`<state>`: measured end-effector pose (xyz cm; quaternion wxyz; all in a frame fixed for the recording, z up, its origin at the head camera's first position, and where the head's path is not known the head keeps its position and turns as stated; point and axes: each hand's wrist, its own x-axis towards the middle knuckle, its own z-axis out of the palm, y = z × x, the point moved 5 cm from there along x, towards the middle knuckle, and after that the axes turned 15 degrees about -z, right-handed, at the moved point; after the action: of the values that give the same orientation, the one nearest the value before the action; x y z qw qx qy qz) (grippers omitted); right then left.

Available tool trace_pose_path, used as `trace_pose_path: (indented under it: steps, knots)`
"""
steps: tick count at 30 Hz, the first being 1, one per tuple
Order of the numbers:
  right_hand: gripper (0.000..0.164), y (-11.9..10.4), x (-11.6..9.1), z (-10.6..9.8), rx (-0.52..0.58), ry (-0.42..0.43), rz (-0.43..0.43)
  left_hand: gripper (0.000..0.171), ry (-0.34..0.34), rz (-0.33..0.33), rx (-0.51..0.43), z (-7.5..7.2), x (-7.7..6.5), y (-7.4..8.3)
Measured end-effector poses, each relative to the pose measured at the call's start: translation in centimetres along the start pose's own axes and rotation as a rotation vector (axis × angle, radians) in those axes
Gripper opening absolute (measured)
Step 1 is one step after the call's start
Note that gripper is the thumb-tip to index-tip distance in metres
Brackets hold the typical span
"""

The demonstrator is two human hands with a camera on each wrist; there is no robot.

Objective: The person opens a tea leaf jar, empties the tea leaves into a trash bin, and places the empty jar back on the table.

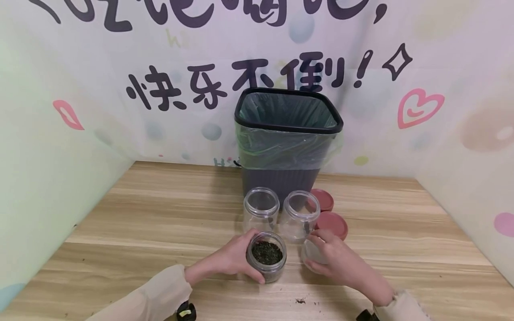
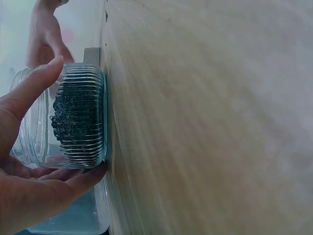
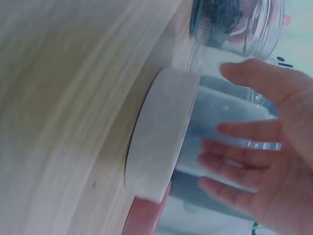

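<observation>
My left hand (image 1: pixel 237 255) grips a transparent jar (image 1: pixel 271 276) from its left side, thumb near me and fingers round the far side. Dark dried leaves (image 1: pixel 267 253) lie inside this lidless jar. The left wrist view shows the jar's ribbed lower wall (image 2: pixel 83 117) upright at the tabletop, between thumb and fingers. To the right, a round white lid (image 3: pixel 161 134) lies flat on the table. My right hand (image 1: pixel 337 259) is over it, and the right wrist view shows the fingers (image 3: pixel 239 159) spread and apart from the lid.
Two transparent lidless jars, one on the left (image 1: pixel 260 221) and one on the right (image 1: pixel 295 229), stand behind the held jar. Two red lids (image 1: pixel 332 225) lie beside them. A dark lined trash bin (image 1: pixel 277 180) stands at the back. Leaf crumbs (image 1: pixel 300 301) lie on the wooden table (image 1: pixel 168 214).
</observation>
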<state>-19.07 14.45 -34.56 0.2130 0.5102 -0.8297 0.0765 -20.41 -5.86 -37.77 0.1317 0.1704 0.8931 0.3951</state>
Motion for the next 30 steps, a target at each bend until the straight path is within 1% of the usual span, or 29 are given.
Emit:
trace_pose_path:
  steps: [2, 3, 5, 10, 15, 16, 18, 21, 25, 30]
  knots:
    - [0.048, -0.5, 0.6, -0.1, 0.046, 0.014, -0.017, 0.082, -0.002, -0.001, -0.002, -0.1, 0.0, 0.0]
    - [0.048, -0.6, 0.9, 0.0, 0.084, 0.005, -0.013, 0.082, -0.002, -0.001, 0.000, -0.1, 0.0, 0.0]
    - [0.051, -0.8, 1.4, 0.3, 0.166, -0.029, 0.020, 0.082, -0.001, -0.001, 0.000, -0.1, -0.1, 0.1]
    - [0.074, -0.9, 2.7, 1.3, 0.341, -0.080, 0.127, 0.082, -0.008, 0.011, -0.011, -0.1, -0.1, 0.2]
    - [0.093, -1.3, 3.7, 2.7, 0.548, -0.093, 0.171, 0.086, -0.025, 0.032, -0.005, 0.0, -0.2, 0.2]
    - [0.096, -1.4, 3.9, 2.9, 0.575, -0.098, 0.174, 0.087, -0.029, 0.038, -0.004, 0.1, -0.2, 0.2]
    - [0.100, -1.7, 4.1, 3.4, 0.598, -0.111, 0.171, 0.088, -0.039, 0.049, -0.007, 0.1, -0.2, 0.2]
    - [0.099, -1.9, 4.4, 4.0, 0.609, -0.107, 0.152, 0.088, -0.041, 0.055, -0.007, 0.1, -0.2, 0.3]
    - [0.089, -2.1, 4.7, 4.3, 0.640, -0.078, 0.121, 0.087, -0.030, 0.048, -0.003, 0.1, -0.1, 0.2]
    - [0.083, -2.1, 4.6, 4.3, 0.647, -0.074, 0.115, 0.085, -0.015, 0.056, 0.012, 0.1, 0.1, 0.2]
